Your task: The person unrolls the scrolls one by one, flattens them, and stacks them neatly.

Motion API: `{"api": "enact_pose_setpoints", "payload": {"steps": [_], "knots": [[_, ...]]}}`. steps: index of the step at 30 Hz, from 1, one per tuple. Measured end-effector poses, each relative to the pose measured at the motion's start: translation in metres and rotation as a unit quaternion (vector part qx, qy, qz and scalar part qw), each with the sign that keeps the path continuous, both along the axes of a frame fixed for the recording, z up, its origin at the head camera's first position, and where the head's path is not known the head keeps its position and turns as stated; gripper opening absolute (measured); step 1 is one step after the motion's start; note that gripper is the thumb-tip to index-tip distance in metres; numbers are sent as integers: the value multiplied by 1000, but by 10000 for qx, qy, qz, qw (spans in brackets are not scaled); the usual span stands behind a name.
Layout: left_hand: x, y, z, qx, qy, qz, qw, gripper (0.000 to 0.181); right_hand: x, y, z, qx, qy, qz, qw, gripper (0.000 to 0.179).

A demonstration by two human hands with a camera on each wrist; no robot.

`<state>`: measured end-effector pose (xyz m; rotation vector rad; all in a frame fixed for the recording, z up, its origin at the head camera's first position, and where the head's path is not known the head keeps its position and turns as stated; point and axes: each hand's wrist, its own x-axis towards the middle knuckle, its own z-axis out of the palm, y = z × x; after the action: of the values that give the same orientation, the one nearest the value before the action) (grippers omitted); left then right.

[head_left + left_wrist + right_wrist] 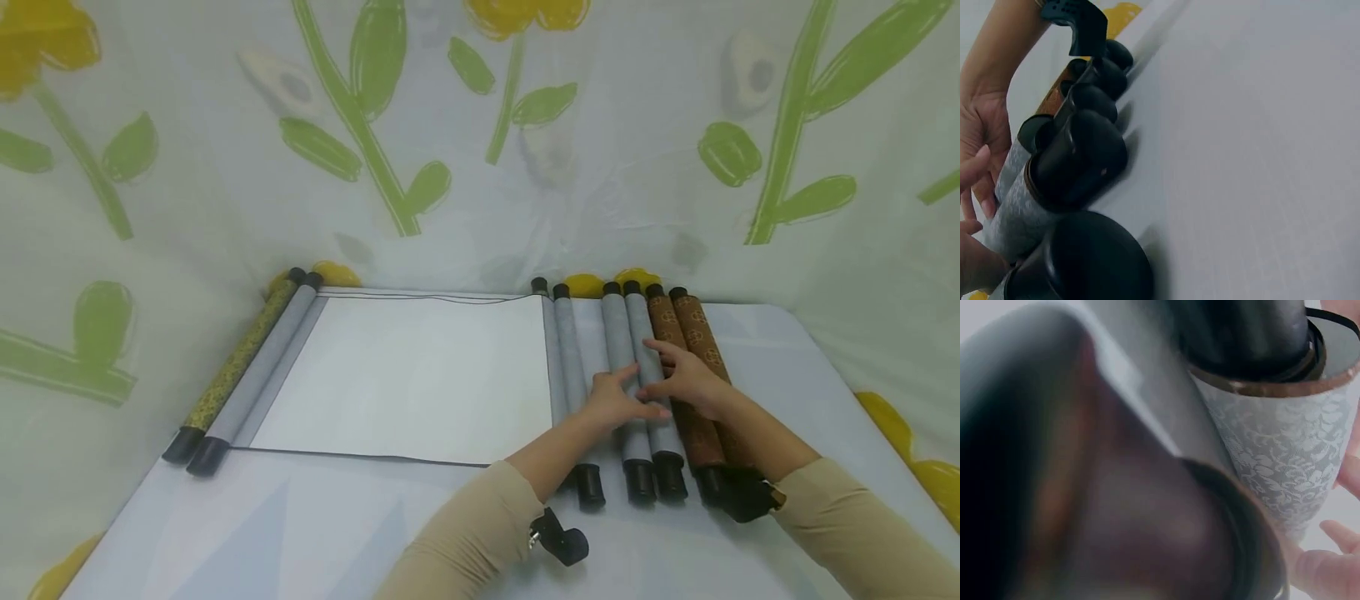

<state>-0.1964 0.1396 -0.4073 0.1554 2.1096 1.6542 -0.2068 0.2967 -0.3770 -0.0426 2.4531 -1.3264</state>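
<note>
Two grey brocade rolls of a hanging scroll, a left roll (pixel 618 329) and a right roll (pixel 641 321), lie side by side with black end knobs (pixel 641 482). Over them my left hand (pixel 611 402) reaches in from the left, thumb and fingers spread apart. From the other side comes my right hand (pixel 693 385), its thumb and index finger parted above the right roll; whether they touch it I cannot tell. In the right wrist view the silvery floral roll (pixel 1272 437) shows beside the fingers (pixel 1319 575). Black knobs (pixel 1085 156) fill much of the left wrist view.
Left of the hands lies a spread scroll with a white sheet (pixel 405 375), between a grey roll (pixel 262 367) and another grey roll (pixel 570 358). A yellow-green patterned roll (pixel 240 358) lies at the far left. Brown patterned rolls (pixel 699 329) lie under my right hand.
</note>
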Motion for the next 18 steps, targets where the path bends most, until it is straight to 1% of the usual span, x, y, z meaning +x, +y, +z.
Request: {"api": "enact_pose_setpoints", "payload": {"steps": [2,7,11,14,16,18], "knots": [[1,2,-1,95,-40,198,9998,76,1,-1,0,-22,-15,-31,10000,96],[2,2,-3,280,-12,471,9985,75,0,-4,1,59,-45,122,9999,97],[4,4,-2,433,22,761,9962,73,0,-4,0,-104,-287,182,9994,97],[6,5,-2,329,134,772,9964,73,3,-3,-2,-291,-400,222,9985,95],[7,5,-1,185,211,690,9972,73,5,-2,-3,-430,-414,263,9979,93],[8,3,-1,151,279,568,9979,73,7,-2,-4,-602,-440,243,9969,92]]}}
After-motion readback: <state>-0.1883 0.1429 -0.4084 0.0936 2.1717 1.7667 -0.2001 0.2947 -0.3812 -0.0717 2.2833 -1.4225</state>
